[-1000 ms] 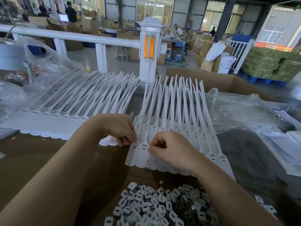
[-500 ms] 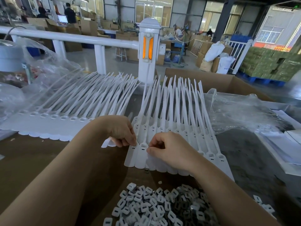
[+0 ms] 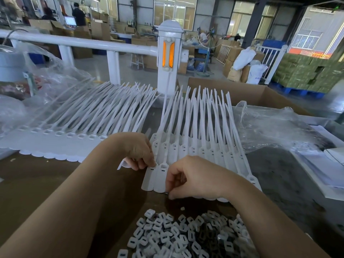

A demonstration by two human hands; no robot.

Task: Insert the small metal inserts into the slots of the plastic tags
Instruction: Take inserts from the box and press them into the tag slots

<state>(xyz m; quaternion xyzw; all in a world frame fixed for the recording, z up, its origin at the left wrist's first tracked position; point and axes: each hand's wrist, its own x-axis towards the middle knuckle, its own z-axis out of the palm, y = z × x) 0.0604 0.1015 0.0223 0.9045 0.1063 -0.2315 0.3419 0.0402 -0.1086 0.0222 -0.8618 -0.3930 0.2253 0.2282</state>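
A fanned row of white plastic tags [image 3: 202,151] with long tails lies on the brown table [image 3: 37,183]. My left hand [image 3: 139,151] pinches the head of the leftmost tag [image 3: 149,178] near its slot. The tag beside it [image 3: 161,178] shows an open slot at its top. My right hand [image 3: 195,177] has its fingers curled, the tips down at the tags' lower edge, where they pinch a small dark metal insert [image 3: 166,192]. A heap of small white and dark slotted inserts [image 3: 176,237] lies in front of me.
A second row of white tags [image 3: 61,140] lies to the left. Clear plastic bags [image 3: 270,127] sit at right and far left. A cardboard box [image 3: 260,94] and a white rail post [image 3: 168,58] stand behind. White sheets [image 3: 320,170] lie at right.
My right hand has dropped from the tag slots down to the tags' lower edge, onto the small dark piece. My left hand has kept its hold on the leftmost tag.
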